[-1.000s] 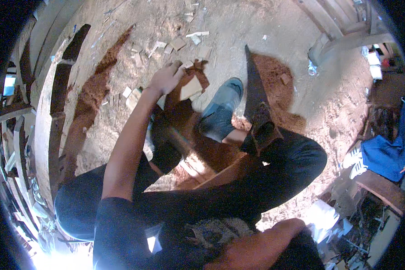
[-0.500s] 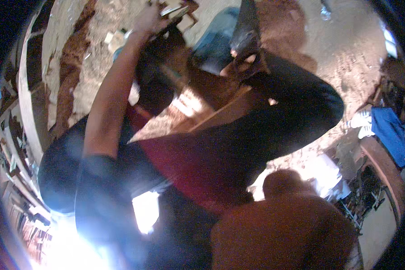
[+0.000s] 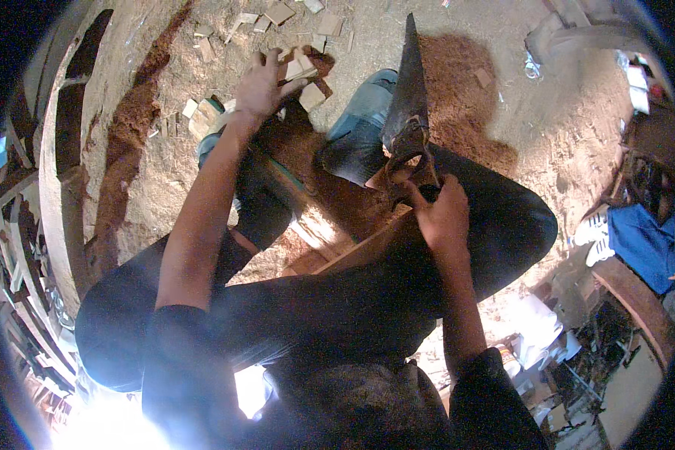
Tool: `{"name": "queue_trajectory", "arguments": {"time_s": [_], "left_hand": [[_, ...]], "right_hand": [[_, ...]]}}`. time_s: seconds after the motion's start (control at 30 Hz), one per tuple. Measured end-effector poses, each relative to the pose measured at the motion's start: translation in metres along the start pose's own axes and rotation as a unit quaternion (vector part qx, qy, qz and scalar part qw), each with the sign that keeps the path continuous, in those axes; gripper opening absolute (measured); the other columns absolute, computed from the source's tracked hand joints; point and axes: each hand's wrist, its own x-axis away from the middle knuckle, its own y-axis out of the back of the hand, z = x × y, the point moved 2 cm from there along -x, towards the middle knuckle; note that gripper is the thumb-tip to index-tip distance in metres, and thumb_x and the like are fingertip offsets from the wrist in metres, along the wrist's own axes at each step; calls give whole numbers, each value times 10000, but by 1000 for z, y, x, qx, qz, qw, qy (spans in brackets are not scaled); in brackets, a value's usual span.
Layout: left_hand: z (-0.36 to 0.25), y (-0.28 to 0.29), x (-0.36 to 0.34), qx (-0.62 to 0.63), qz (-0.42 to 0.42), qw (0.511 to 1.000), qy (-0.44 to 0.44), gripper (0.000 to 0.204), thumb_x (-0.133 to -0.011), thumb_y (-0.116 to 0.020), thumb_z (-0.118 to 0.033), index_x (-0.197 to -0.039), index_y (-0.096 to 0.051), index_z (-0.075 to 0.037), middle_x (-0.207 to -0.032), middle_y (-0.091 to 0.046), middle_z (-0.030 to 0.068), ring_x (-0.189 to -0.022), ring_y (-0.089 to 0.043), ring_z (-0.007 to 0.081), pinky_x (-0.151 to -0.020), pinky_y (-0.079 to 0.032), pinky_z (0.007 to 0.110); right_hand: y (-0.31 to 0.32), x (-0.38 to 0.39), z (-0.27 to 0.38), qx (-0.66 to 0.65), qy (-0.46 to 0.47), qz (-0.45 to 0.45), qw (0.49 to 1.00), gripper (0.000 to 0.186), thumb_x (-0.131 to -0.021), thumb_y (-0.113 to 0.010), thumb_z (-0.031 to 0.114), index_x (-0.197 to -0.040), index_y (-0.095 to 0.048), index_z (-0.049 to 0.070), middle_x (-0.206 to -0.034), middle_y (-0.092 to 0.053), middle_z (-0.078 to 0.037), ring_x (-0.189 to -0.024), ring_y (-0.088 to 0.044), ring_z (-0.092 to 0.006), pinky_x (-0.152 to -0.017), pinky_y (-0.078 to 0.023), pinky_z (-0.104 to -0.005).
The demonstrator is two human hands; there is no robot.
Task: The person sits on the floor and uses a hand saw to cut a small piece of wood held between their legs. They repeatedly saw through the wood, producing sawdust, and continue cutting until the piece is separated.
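My left hand reaches forward, fingers apart, onto small pale wood pieces beside my left foot; whether it presses on them I cannot tell. My right hand is closed on the handle of a handsaw, whose dark, tapered blade points away from me beside my right shoe. Between my bent legs lies a wooden board among dark, partly shadowed wood; its far end is hard to make out.
Scattered offcuts and reddish sawdust lie on the dirt floor. Leaning timbers line the left side. A timber frame is at the upper right; blue cloth, white sandals and debris are at right.
My right hand has come up from low at the right edge of my body and taken hold of the saw handle. The view has shifted; my left hand stays at the wood pieces.
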Motion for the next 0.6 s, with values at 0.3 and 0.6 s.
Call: {"name": "queue_trajectory", "arguments": {"time_s": [0.3,0.6], "left_hand": [[1,-4,-13,-17,-13,999,-46,532,-987,-595,-477,-1279,-558,-34,-1236,-568,274,-1151,-587,483,-1005,-497,531],[-8,-20,-32,41,-45,996,71,688,-934,-579,-633,-1332,-602,-72,-1351,-556,273,-1291,-529,448,-1080,-415,590]], "right_hand": [[8,-35,16,-273,-81,108,952,364,-874,-807,304,-938,-643,-15,-836,-689,-175,-785,-676,-268,-725,-529,-406],[-52,-33,22,-571,-210,76,790,213,-955,-698,201,-1077,-643,36,-858,-657,-35,-795,-623,-159,-762,-507,-327]]}}
